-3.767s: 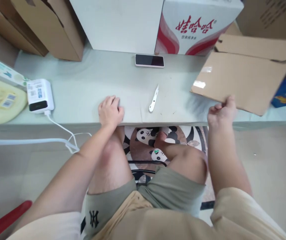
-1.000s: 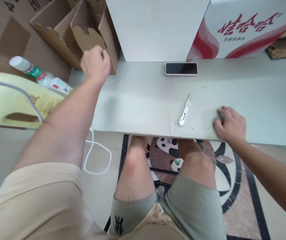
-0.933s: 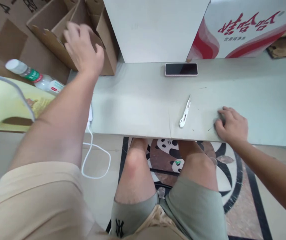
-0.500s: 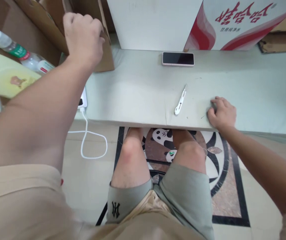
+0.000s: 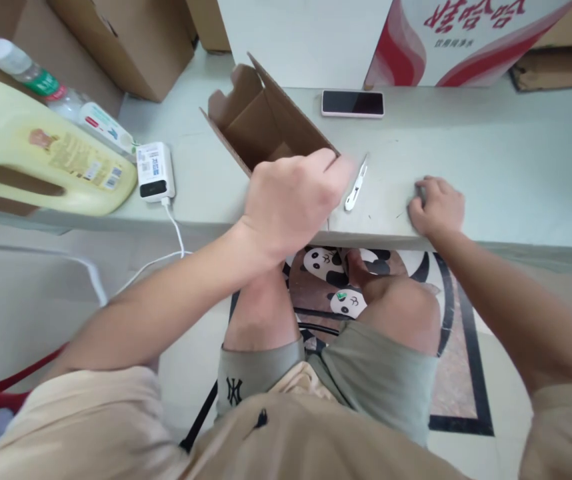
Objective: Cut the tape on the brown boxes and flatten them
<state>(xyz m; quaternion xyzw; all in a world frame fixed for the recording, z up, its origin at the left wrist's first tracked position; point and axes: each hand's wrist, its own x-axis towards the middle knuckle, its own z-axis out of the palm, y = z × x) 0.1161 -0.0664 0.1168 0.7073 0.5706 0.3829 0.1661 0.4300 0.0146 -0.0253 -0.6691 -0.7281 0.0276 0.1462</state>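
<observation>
An open-topped brown cardboard box (image 5: 261, 127) is gripped at its near edge by the left hand (image 5: 293, 200), which is curled into a tight fist, slightly blurred. The box is tilted, its hollow inside exposed beyond the knuckles; whether its base is touching the table below cannot be told. The right hand (image 5: 439, 207) is rested, loosely curled, on the table's pale green covering (image 5: 531, 153), a gap left between thumb and forefinger; what may be under the palm is hidden. Between the hands, just beside the left, a slim white-handled knife with a pointed blade (image 5: 355, 193) is seen. Beyond both, a black-screened phone with a pale rim (image 5: 353, 103) is set before a white carton printed with red lettering (image 5: 446, 47). To the left hand's left, a small white device with a dark display (image 5: 155, 172) is plugged into a white cable (image 5: 175, 227), near a pale yellow plastic jug (image 5: 71, 157).
</observation>
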